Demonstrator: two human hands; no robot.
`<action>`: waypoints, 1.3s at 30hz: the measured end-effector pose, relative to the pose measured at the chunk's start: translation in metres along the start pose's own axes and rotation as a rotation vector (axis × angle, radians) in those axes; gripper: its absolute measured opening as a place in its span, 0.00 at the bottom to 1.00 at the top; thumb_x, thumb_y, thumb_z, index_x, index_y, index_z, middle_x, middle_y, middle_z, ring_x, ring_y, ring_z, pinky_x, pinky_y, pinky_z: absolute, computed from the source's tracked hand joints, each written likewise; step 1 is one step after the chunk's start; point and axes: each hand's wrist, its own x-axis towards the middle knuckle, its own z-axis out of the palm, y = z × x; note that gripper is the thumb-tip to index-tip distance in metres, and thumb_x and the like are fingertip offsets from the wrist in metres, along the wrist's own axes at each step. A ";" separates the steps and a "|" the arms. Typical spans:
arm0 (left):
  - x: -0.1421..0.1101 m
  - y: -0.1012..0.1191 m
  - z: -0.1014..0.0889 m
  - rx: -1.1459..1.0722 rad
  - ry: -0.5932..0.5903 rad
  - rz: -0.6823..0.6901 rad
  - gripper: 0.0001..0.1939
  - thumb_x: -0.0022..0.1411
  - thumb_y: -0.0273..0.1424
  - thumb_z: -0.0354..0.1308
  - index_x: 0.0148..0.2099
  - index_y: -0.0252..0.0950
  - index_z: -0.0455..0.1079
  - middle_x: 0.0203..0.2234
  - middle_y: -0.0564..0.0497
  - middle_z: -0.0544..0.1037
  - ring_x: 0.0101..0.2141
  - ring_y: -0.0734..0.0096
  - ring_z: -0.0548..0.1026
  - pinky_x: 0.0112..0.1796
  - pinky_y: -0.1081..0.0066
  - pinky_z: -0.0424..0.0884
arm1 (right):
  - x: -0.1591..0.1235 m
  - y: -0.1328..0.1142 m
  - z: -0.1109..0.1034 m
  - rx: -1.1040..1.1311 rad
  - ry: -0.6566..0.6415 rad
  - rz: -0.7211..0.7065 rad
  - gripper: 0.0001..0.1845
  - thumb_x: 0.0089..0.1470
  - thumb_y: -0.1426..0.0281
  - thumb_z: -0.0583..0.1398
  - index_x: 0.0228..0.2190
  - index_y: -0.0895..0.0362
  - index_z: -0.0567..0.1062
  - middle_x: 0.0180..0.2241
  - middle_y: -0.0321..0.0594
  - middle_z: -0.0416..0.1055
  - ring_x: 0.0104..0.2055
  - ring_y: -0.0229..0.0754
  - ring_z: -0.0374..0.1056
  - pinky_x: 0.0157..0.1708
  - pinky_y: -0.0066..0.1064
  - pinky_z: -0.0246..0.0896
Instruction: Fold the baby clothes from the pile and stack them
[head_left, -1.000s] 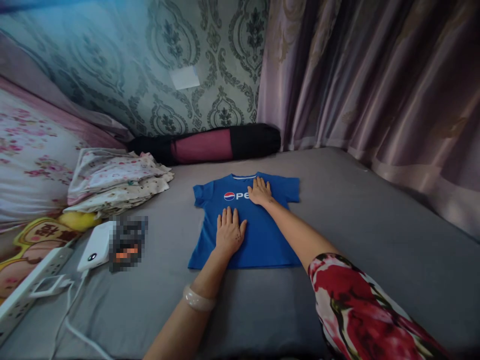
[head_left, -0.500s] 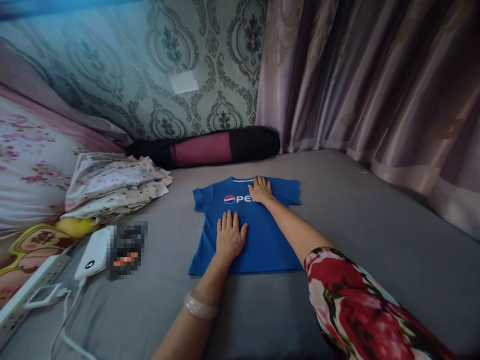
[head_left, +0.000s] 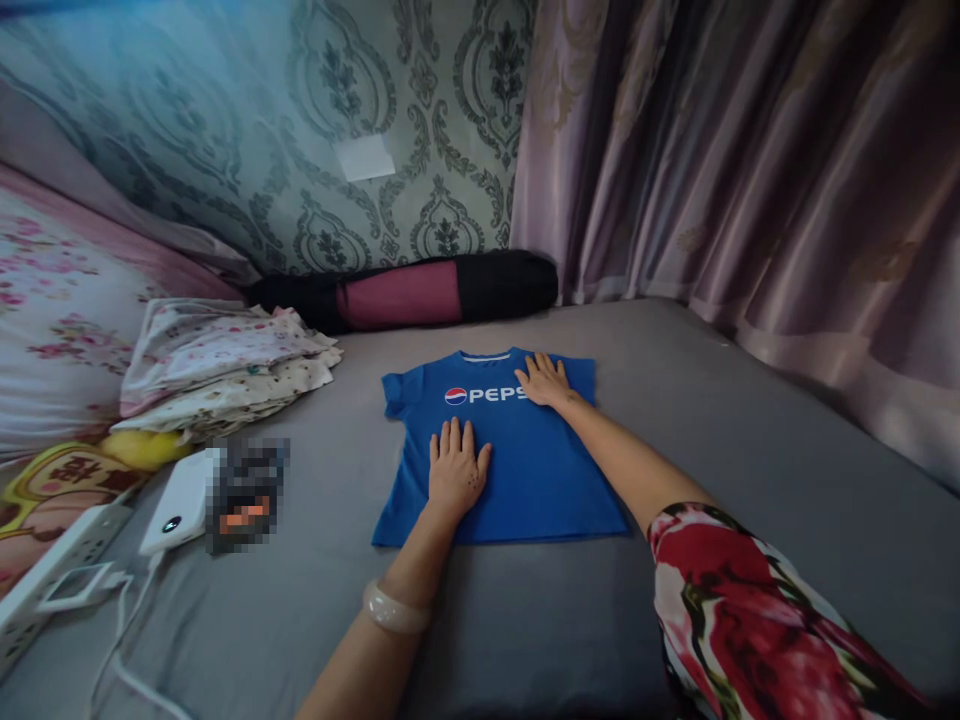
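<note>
A blue T-shirt (head_left: 525, 480) with a white printed word and a round red, white and blue logo lies spread on the grey bed sheet (head_left: 720, 440), its neckline toward the wall. The sleeve on the left looks bunched or folded. My left hand (head_left: 457, 468) rests flat on the shirt's front, left of its middle, fingers outstretched. Higher up, near the right shoulder, my right hand (head_left: 545, 380) lies palm down with fingers apart, covering the end of the print. Neither hand grips the cloth.
On the left are a white power bank (head_left: 180, 500) with a cable, a power strip (head_left: 60, 560), a pixelated dark item (head_left: 247, 500), folded patterned cloths (head_left: 225, 365) and a floral pillow (head_left: 67, 310). A black and maroon long bag (head_left: 405, 293) lies along the wall; curtains (head_left: 720, 180) hang at right.
My right hand has slid right across the shirt toward the right sleeve, uncovering more of the printed letters. My left hand has stayed in place on the shirt. The view has shifted slightly.
</note>
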 end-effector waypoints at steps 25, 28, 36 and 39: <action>-0.001 0.000 -0.003 -0.065 0.062 -0.320 0.30 0.67 0.39 0.44 0.63 0.22 0.61 0.62 0.28 0.60 0.64 0.42 0.55 0.60 0.48 0.53 | 0.002 -0.123 0.027 0.073 -0.075 -0.440 0.35 0.65 0.58 0.40 0.66 0.64 0.50 0.69 0.48 0.40 0.70 0.47 0.33 0.66 0.48 0.25; -0.002 0.001 -0.001 -0.052 0.072 -0.324 0.31 0.67 0.40 0.44 0.64 0.23 0.61 0.62 0.26 0.58 0.64 0.41 0.55 0.60 0.46 0.52 | 0.017 -0.132 0.028 0.065 -0.059 -0.382 0.34 0.65 0.58 0.39 0.66 0.64 0.51 0.69 0.47 0.40 0.70 0.47 0.33 0.66 0.47 0.25; -0.001 0.002 -0.003 -0.036 0.059 -0.330 0.32 0.67 0.41 0.43 0.64 0.23 0.60 0.63 0.27 0.58 0.64 0.41 0.54 0.60 0.46 0.52 | 0.044 -0.139 0.028 0.052 0.024 -0.279 0.33 0.65 0.59 0.40 0.65 0.65 0.53 0.68 0.49 0.43 0.70 0.48 0.37 0.66 0.46 0.27; -0.001 0.002 -0.003 -0.055 0.055 -0.326 0.32 0.67 0.42 0.43 0.64 0.23 0.60 0.63 0.26 0.58 0.64 0.40 0.54 0.60 0.45 0.51 | 0.038 -0.135 0.026 0.060 0.011 -0.311 0.33 0.65 0.59 0.40 0.65 0.65 0.53 0.69 0.50 0.41 0.70 0.49 0.36 0.66 0.45 0.27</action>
